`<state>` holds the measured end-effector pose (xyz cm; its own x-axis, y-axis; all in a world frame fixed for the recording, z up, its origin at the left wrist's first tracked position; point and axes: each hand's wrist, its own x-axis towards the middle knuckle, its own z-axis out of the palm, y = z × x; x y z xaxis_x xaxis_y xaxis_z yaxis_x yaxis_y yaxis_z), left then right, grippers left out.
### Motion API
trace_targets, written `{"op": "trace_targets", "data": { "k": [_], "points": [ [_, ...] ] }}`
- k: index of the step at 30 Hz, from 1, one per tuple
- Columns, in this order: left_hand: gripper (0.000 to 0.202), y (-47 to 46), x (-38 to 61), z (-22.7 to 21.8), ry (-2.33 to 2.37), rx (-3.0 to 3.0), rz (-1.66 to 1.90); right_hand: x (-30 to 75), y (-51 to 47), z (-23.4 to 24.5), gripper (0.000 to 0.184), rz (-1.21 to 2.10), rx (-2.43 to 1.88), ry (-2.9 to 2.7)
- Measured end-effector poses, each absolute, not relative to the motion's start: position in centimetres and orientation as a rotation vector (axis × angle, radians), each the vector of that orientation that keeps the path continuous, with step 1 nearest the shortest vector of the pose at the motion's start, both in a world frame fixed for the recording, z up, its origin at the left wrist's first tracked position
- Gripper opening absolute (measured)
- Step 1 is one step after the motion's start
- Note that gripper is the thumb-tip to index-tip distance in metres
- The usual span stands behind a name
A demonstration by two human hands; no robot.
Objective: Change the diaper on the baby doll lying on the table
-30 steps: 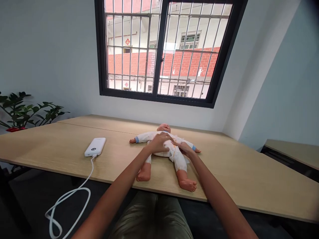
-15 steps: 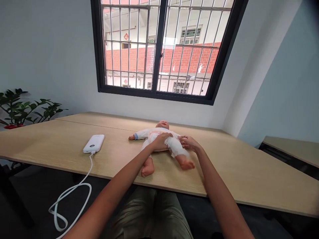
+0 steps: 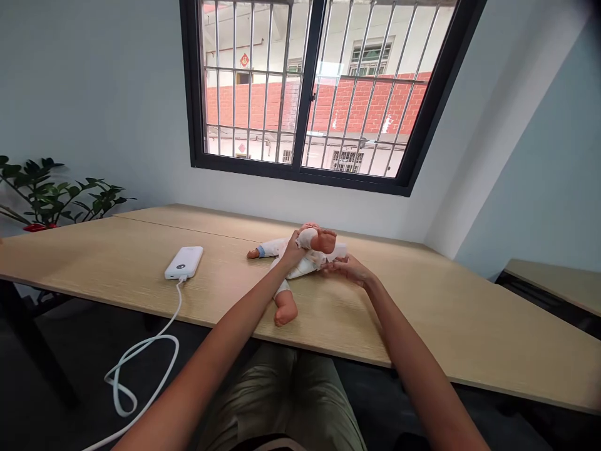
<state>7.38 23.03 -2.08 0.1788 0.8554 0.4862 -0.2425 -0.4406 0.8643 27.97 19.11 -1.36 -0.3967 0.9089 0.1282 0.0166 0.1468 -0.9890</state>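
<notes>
"So, where is the baby doll (image 3: 300, 266) lying?"

"On its back on the pale wooden desk (image 3: 436, 313), at about 12 o'clock from the lap, head to the far side, below the barred window (image 3: 305, 88). One sleeve with a blue cuff (image 3: 258, 252) lies out towards 11 o'clock."

"And the hands?"

"The left hand (image 3: 292, 250) is closed round one of the doll's legs (image 3: 305, 239), just short of the foot (image 3: 323, 240), holding it up and folded back over the body. The right hand (image 3: 350, 269) comes in from about 1 o'clock, open and palm up, its fingertips (image 3: 328, 266) at the doll's hip."

"Is that one gripping anything?"

"Not that I can see. It seems to touch the white romper (image 3: 305, 266) rather than pinch it, though that's hard to swear to from this angle."

"So what's in hand right now?"

"The doll's lower body: one leg lifted clear, the other leg (image 3: 285, 308) flat on the desk, toes towards the person."

"Which hand is free to work?"

"Only the right; the left is taken up with the leg."

"Anything else close by?"

"A white power bank (image 3: 183, 263) at about 10 o'clock, its white cable (image 3: 145, 351) dropping off the desk edge towards 8 o'clock, and a potted plant (image 3: 51, 194) farther out past the desk's left end"
</notes>
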Motion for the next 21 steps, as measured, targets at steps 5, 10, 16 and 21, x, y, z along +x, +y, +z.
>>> {"op": "trace_targets", "data": {
  "k": [5, 10, 16, 21],
  "points": [
    [0.045, 22.6, 7.5, -1.9, 0.521, 1.379, 1.547, 26.4, 19.3, -1.9, 0.053, 1.118, -0.911, -1.641],
    [0.043, 22.9, 7.6, -2.1, 0.441, 1.353, 1.52, 25.1, 19.9, -2.7, 0.041, 0.949, -0.993, -1.524],
    [0.04, 22.1, 7.3, -1.9, 0.304, 1.332, 1.318, 25.0, 20.1, -2.9, 0.046, 0.947, -0.96, -1.543],
    [0.054, 22.5, 7.0, -1.9, 0.219, 1.239, 1.263, 24.9, 20.4, -3.3, 0.045, 0.942, -0.977, -1.499]
  ]
}}
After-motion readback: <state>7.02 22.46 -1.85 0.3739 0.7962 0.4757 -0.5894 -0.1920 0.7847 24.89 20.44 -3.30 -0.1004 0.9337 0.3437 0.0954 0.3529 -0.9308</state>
